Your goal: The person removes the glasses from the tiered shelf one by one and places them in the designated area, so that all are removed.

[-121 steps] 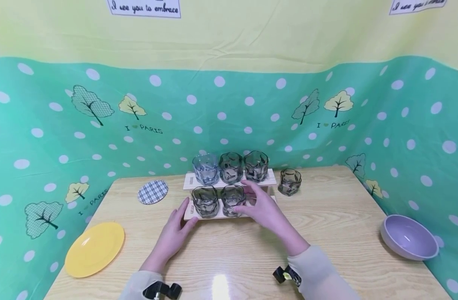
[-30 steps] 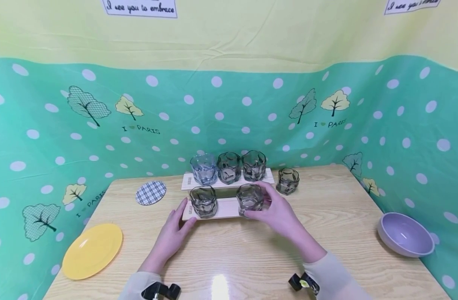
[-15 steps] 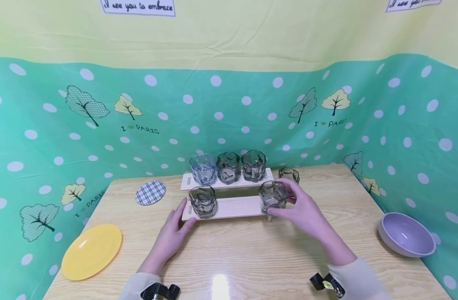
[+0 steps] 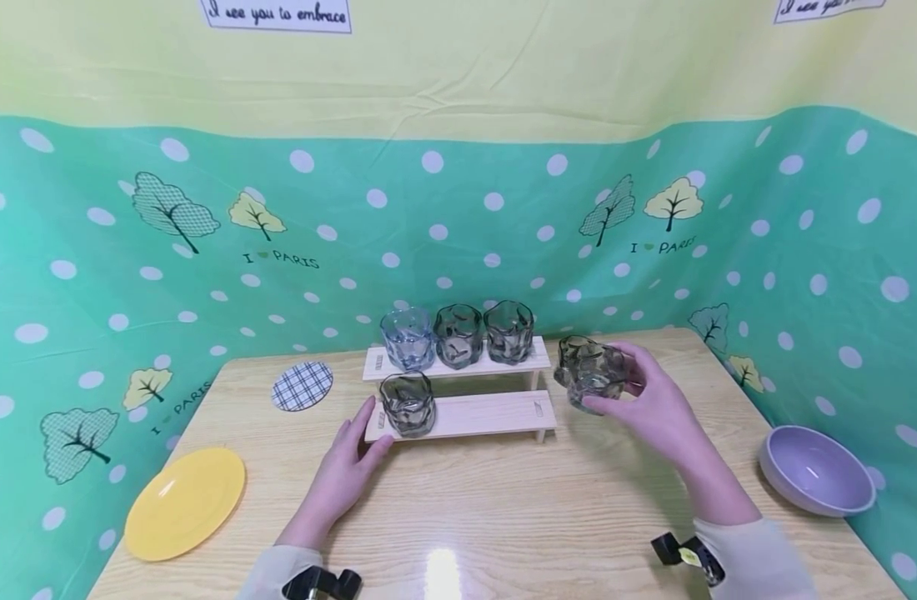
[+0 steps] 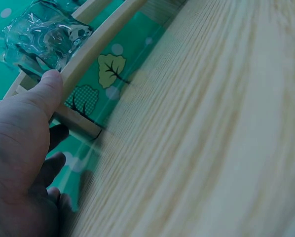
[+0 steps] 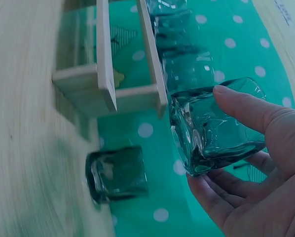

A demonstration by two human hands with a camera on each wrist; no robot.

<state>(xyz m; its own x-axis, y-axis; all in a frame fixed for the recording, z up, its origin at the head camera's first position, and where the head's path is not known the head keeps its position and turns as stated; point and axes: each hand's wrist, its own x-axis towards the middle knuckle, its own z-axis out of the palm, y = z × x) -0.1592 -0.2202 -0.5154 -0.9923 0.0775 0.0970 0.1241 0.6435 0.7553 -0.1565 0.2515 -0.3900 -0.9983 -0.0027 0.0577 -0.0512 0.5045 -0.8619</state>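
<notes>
A small two-step wooden rack (image 4: 488,414) stands near the back of the table. My left hand (image 4: 346,457) holds the left end of its lower step, thumb at the front edge, fingers round the side. Beside that hand, a grey glass (image 4: 408,407) sits on the lower step. My right hand (image 4: 657,408) grips another grey glass (image 6: 216,126) by its side, off the rack to the right. In the head view this held glass partly covers a grey glass (image 6: 119,174) standing on the table. The right wrist view shows the two apart.
On the upper step stand a bluish clear glass (image 4: 408,340) and two grey glasses (image 4: 458,337). A checked round coaster (image 4: 302,386) and a yellow plate (image 4: 186,504) lie to the left. At the far right is a purple bowl (image 4: 814,471). A patterned cloth (image 4: 458,192) hangs behind.
My right hand has carried the grey glass from the lower step's middle rightwards, past its end. The right part of that step is now bare. The left hand has stayed at the rack.
</notes>
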